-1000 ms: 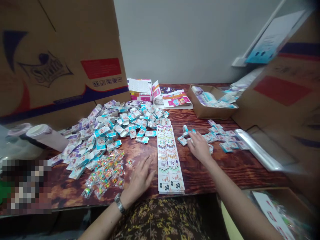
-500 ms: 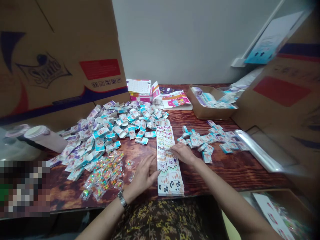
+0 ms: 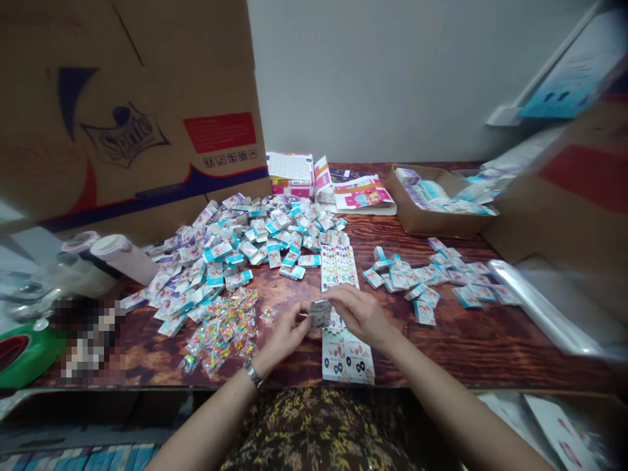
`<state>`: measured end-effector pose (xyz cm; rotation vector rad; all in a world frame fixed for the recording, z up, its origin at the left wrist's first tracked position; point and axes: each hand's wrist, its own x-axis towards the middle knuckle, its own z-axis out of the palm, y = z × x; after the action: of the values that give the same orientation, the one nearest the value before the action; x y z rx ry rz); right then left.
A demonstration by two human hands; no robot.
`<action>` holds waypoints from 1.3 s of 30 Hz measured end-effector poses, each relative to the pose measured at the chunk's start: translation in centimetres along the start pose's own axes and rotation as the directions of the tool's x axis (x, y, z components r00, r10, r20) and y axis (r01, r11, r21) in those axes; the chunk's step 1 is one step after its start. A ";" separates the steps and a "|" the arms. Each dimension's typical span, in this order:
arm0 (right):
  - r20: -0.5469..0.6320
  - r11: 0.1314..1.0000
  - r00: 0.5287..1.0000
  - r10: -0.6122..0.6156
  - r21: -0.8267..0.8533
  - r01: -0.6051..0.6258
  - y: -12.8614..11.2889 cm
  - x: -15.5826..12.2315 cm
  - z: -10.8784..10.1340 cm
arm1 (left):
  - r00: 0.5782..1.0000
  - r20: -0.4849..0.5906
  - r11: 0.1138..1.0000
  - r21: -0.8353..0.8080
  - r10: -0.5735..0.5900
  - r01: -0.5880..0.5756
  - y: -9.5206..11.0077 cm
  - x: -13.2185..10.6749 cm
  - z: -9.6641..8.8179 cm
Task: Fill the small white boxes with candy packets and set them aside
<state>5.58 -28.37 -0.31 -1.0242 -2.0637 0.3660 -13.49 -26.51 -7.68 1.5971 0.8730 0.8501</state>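
Between my two hands is a small printed paper piece [image 3: 320, 314], held above the sticker sheets and looking folded or curled. My left hand [image 3: 287, 332] pinches its left edge, and my right hand [image 3: 360, 315] grips its upper right side with bent fingers. Under them lie two side-by-side stacks of long sticker sheets [image 3: 347, 366], printed with rows of small coloured pictures. Left of my left hand are small clear packets of coloured candy [image 3: 228, 330]. Farther back is a big heap of small white, blue and purple boxes [image 3: 255, 239].
More small boxes [image 3: 402, 275] lie scattered at right, near a long clear plastic roll [image 3: 542, 307]. An open carton [image 3: 441, 226] holds more of them. Large cardboard boxes [image 3: 161, 78] flank the table. A lidded pink container [image 3: 125, 258] and green tape roll [image 3: 42, 360] are at left.
My hands have come together over the sticker sheets and now hold a small printed paper piece. Before, my right hand was on the sheets and my left beside them. The view has shifted left.
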 end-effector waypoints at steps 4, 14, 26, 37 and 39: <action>-0.027 1.000 0.999 0.018 0.020 -0.018 -0.2 0.4 -0.1 | 0.998 -0.009 0.994 -0.091 -0.070 0.068 -0.4 0.0 0.3; 0.144 0.998 0.988 0.057 0.012 -0.060 -1.4 -2.1 2.8 | 0.942 -0.091 0.719 -0.672 -0.322 0.181 2.1 -0.2 0.3; 0.091 0.962 0.958 0.270 0.008 -0.272 -0.8 0.0 3.7 | 0.988 -0.074 0.860 -0.505 -0.133 0.078 2.9 -1.7 -0.5; 0.191 0.978 0.963 0.191 0.041 -0.203 0.1 -0.2 5.2 | 0.975 -0.112 0.882 -0.455 -0.191 0.120 1.4 -2.4 -1.3; 0.183 0.977 0.963 0.196 0.051 -0.209 0.2 -0.1 5.3 | 0.976 -0.099 0.862 -0.492 -0.192 0.120 1.7 -2.6 -1.2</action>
<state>1.67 -27.90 -3.93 -1.2009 -2.0897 0.6511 -15.63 -28.47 -6.02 1.0216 0.7991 0.9858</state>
